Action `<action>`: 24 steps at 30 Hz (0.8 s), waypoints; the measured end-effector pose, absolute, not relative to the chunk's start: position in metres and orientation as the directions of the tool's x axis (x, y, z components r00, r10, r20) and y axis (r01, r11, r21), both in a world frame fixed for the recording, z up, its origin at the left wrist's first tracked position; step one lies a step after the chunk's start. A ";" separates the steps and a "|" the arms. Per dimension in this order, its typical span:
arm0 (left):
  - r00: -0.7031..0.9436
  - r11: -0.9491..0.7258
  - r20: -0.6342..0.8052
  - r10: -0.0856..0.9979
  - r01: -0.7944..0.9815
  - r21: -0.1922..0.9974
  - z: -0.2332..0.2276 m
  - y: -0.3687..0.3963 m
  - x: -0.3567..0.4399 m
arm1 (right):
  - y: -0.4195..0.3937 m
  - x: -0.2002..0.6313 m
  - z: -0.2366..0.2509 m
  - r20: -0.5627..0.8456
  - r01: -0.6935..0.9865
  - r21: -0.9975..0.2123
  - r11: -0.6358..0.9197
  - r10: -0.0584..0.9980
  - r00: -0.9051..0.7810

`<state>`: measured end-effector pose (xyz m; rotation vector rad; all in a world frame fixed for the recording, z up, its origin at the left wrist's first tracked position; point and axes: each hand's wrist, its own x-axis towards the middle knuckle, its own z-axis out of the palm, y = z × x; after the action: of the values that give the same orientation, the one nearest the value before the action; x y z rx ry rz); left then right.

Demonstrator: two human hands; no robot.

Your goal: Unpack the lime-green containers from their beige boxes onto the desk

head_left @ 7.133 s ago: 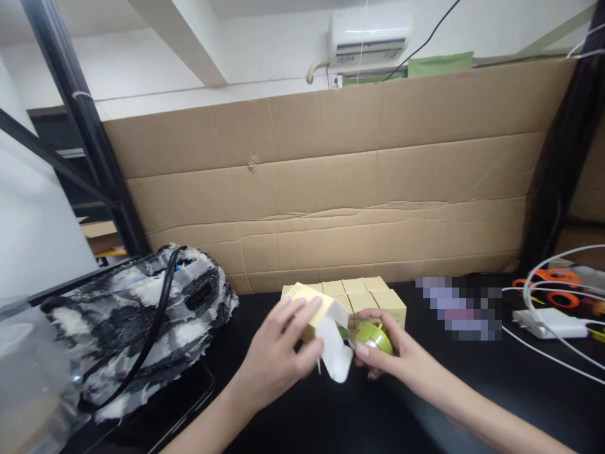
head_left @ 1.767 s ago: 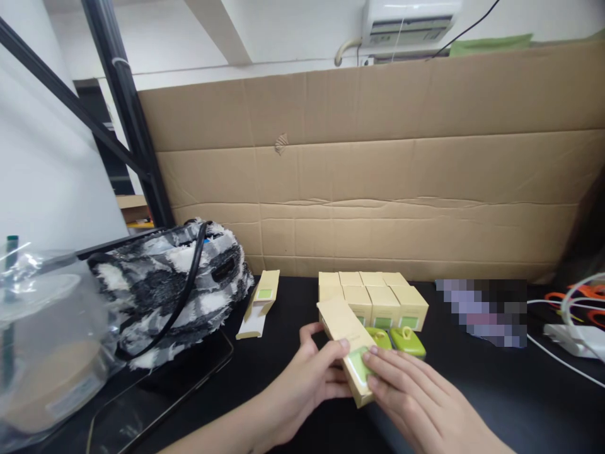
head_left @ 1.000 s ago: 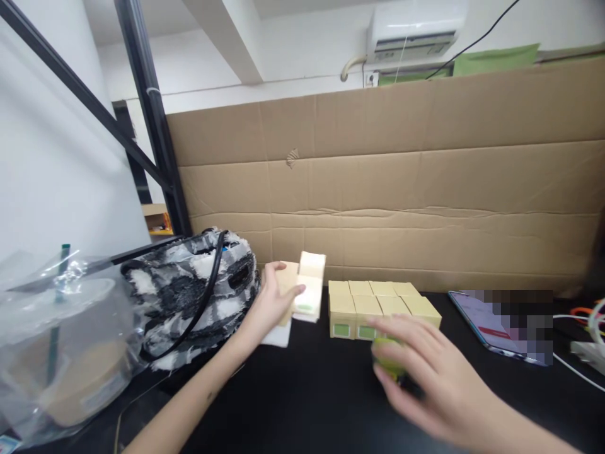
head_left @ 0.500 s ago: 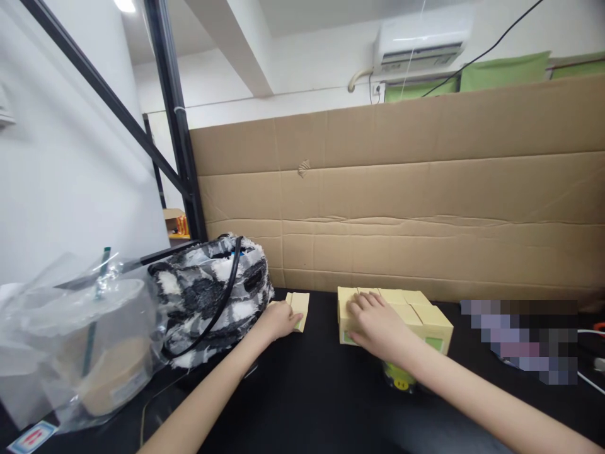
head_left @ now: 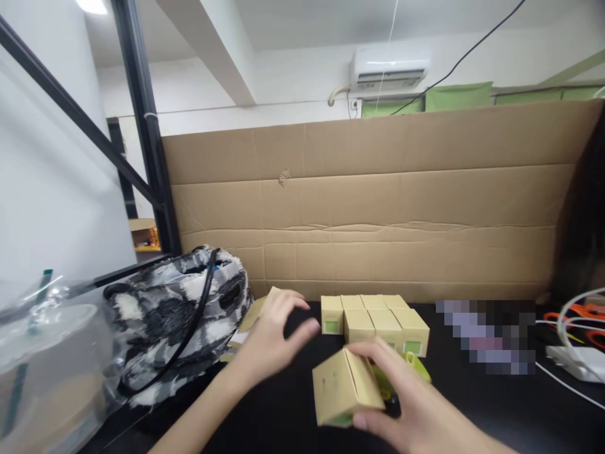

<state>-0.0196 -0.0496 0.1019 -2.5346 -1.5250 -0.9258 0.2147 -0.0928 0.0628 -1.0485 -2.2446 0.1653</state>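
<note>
Between the thumb and fingers of my right hand point(head_left: 401, 397) is a small pale-yellow cardboard box point(head_left: 336, 389), tilted above the black table. Its near lower edge carries a green patch. My left hand point(head_left: 276, 331) is open in the air, thumb and fingers apart. Behind and below that hand a pale-yellow flattened carton point(head_left: 250, 315) shows in part, the rest hidden by the hand. Past my right hand, several matching boxes point(head_left: 385, 321) stand close together in rows. A yellow-green object point(head_left: 416, 366) lies in front of them, partly covered by my right hand.
A shaggy grey-and-white bag point(head_left: 184, 315) stands at left, beside a plastic-bagged drink cup point(head_left: 61, 366). A cardboard sheet point(head_left: 359, 208) walls off the back. Toward the right are a blurred-out item point(head_left: 486, 340), orange-handled scissors point(head_left: 576, 312) and a white power strip point(head_left: 574, 362) with cables.
My right hand has lifted one box from the group and brought it nearer. My left hand has let go of the flat carton and opened. The view has shifted right.
</note>
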 end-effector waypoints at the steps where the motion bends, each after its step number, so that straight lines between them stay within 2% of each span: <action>1: 0.467 -0.622 0.423 0.777 0.673 0.400 0.101 -0.062 -0.010 | -0.096 0.218 0.057 0.502 0.611 -0.415 0.675 0.729 -0.465; 2: 0.571 -0.643 0.316 0.758 0.573 0.509 0.099 -0.073 -0.002 | -0.099 0.221 0.051 0.515 0.586 -0.432 0.686 0.721 -0.464; 4: 0.631 -0.589 0.192 0.752 0.513 0.625 0.092 -0.089 0.012 | -0.101 0.227 0.042 0.551 0.543 -0.446 0.711 0.697 -0.460; 6: 0.626 -0.536 0.126 0.769 0.524 0.662 0.085 -0.097 0.021 | -0.103 0.231 0.036 0.565 0.533 -0.466 0.707 0.701 -0.435; 8: 0.611 -0.525 0.124 0.782 0.538 0.660 0.081 -0.098 0.025 | -0.106 0.233 0.033 0.584 0.569 -0.452 0.687 0.710 -0.393; 11: 0.575 -0.523 0.139 0.806 0.584 0.620 0.081 -0.096 0.028 | -0.107 0.233 0.031 0.642 0.643 -0.346 0.683 0.672 -0.368; 15: 0.569 -0.521 0.104 0.816 0.645 0.559 0.086 -0.096 0.030 | -0.105 0.233 0.026 0.713 0.700 -0.141 0.700 0.562 -0.419; 19: 0.601 -0.581 0.159 0.783 0.617 0.530 0.083 -0.098 0.028 | -0.103 0.236 0.024 0.795 0.721 0.008 0.692 0.433 -0.424; 22: 0.598 -0.586 0.199 0.776 0.567 0.579 0.079 -0.094 0.026 | -0.105 0.239 0.028 0.893 0.678 -0.001 0.735 0.306 -0.330; 24: 0.586 -0.560 0.187 0.788 0.558 0.613 0.077 -0.090 0.025 | -0.110 0.239 0.031 0.881 0.529 -0.096 0.843 0.319 -0.349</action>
<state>0.0247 -0.0898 0.0769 -3.2265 -1.4899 -0.8570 0.2392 -0.1103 0.0314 -0.6276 -1.9638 -0.2497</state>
